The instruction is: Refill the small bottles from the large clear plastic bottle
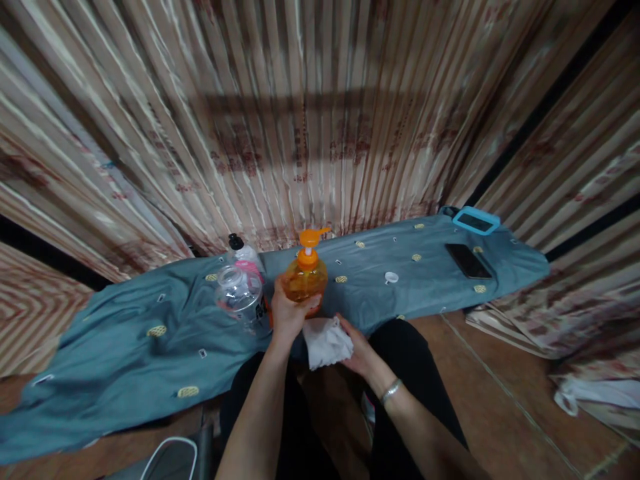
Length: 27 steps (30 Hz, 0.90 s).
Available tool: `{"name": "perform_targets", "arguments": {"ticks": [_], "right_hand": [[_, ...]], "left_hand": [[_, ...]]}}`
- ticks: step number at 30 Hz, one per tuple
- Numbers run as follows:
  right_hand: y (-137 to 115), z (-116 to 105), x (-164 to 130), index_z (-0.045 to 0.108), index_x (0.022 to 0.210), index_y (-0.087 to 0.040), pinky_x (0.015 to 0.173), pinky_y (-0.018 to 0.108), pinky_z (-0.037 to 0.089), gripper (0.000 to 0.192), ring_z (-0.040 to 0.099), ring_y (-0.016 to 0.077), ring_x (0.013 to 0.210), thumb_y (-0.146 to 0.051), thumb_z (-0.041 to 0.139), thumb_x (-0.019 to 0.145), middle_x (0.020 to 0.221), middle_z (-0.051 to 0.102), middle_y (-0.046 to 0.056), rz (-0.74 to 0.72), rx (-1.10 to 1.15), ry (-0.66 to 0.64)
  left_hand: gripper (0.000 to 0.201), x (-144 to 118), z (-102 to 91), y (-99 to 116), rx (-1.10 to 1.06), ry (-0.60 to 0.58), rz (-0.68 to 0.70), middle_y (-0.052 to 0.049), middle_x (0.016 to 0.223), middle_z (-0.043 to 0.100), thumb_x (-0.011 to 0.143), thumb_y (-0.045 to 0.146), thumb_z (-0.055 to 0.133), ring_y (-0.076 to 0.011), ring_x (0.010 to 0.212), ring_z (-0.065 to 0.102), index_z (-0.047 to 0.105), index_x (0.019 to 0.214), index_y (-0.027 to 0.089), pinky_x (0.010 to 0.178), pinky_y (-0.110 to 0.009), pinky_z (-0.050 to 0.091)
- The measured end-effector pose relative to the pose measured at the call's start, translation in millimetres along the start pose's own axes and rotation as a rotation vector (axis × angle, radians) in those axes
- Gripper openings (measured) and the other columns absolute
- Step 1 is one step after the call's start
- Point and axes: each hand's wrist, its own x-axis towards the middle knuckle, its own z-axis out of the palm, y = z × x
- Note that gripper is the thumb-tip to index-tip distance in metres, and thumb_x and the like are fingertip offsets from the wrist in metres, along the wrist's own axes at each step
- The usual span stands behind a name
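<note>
Left hand [289, 308]: grip wrapped around the body of the orange pump bottle [307, 281], thumb across the near face. Right hand [354, 348]: grip closed on a white cloth [327, 343] by its right side; fingertips behind the fabric not visible. Cloth sits just below the bottle, on its near side, bunched with a loose edge hanging. Can't tell whether cloth and bottle touch.

Bottle is roughly upright at the near side of the counter [367, 303]. Base hidden, so can't tell if it's lifted.

Handling, as a judgement: the body hold looks right; pressure should stay off the pump head [310, 238], since a knock there could squirt liquid. Hold firm but no squeeze. Loose cloth edge is best gathered in so a flat pad faces the bottle. Turning the bottle in the left grip should beat reaching around it. Leave elbow room on the left.

Reason: clear plastic jar [239, 293] is just left of the bottle, black-capped bottle [248, 255] behind that jar. Right of the bottle: small white piece [391, 277] near, dark phone [469, 261] and blue-framed device [476, 221] well apart. Curtain [310, 127] behind the bottle.
</note>
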Motion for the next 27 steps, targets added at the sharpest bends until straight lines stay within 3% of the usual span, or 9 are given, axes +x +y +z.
{"name": "perform_targets", "arguments": {"ticks": [5,7,10,14,21,24,27], "right_hand": [[-42.8,-36.4,-12.1,0.061,0.130,-0.019,0.093,0.046,0.058,0.039,0.067,0.0245,0.111,-0.041,0.065,0.098,0.131,0.065,0.008,-0.153,-0.379,0.304],[-59.2,-39.3,-4.2,0.062,0.129,-0.019,0.095,0.047,0.057,0.039,0.067,0.0262,0.113,-0.041,0.066,0.098,0.132,0.064,0.007,-0.224,-0.549,0.367],[-68.8,-30.0,7.3,0.060,0.134,-0.021,0.100,0.050,0.054,0.041,0.063,0.0266,0.121,-0.038,0.067,0.097,0.140,0.060,0.010,-0.347,-0.757,0.386],[-56.9,-7.6,20.4,0.057,0.138,-0.022,0.103,0.054,0.052,0.045,0.060,0.0286,0.126,-0.039,0.067,0.097,0.145,0.056,0.010,-0.461,-0.900,0.241],[-41.1,14.5,67.5,0.061,0.130,-0.019,0.092,0.046,0.058,0.038,0.068,0.0233,0.110,-0.039,0.066,0.098,0.130,0.065,0.009,-0.399,-0.890,-0.161],[-42.2,13.7,75.9,0.061,0.130,-0.019,0.093,0.046,0.058,0.038,0.068,0.0232,0.110,-0.039,0.066,0.098,0.131,0.065,0.009,-0.386,-0.874,-0.213],[-41.4,12.8,78.2,0.062,0.129,-0.022,0.093,0.045,0.058,0.036,0.067,0.0233,0.111,-0.040,0.064,0.099,0.133,0.064,0.008,-0.382,-0.863,-0.204]], "left_hand": [[0.068,-0.2,3.1,-3.7,0.049,0.004,-0.024,-0.005,0.108,0.073,0.052,0.018,0.090,-0.0251,0.101,0.072,0.058,0.112,0.021,0.096,-0.041,0.057],[0.071,-0.4,4.7,-8.0,0.041,-0.006,-0.007,-0.006,0.115,0.072,0.052,0.018,0.091,-0.0255,0.107,0.071,0.058,0.115,0.022,0.099,-0.041,0.055],[0.071,-1.8,7.2,-13.9,0.036,-0.006,-0.047,-0.007,0.110,0.073,0.052,0.018,0.091,-0.0262,0.103,0.072,0.057,0.114,0.020,0.097,-0.043,0.056],[0.073,-3.3,7.8,-17.4,0.010,-0.018,-0.042,-0.006,0.108,0.073,0.049,0.018,0.092,-0.0267,0.102,0.072,0.058,0.113,0.020,0.097,-0.044,0.056],[0.086,3.7,-2.6,-23.9,-0.069,-0.071,-0.075,-0.008,0.116,0.072,0.048,0.018,0.094,-0.0300,0.113,0.070,0.055,0.124,0.021,0.105,-0.049,0.053],[0.100,-6.3,-6.0,-20.7,0.030,-0.035,0.033,-0.015,0.142,0.059,0.053,0.023,0.093,-0.0358,0.141,0.052,0.046,0.141,0.021,0.121,-0.055,0.038],[0.115,-31.5,-9.4,-11.3,0.208,-0.062,0.254,-0.020,0.166,0.029,0.064,0.036,0.091,-0.0365,0.160,0.019,0.025,0.157,0.022,0.129,-0.055,0.023]]}}
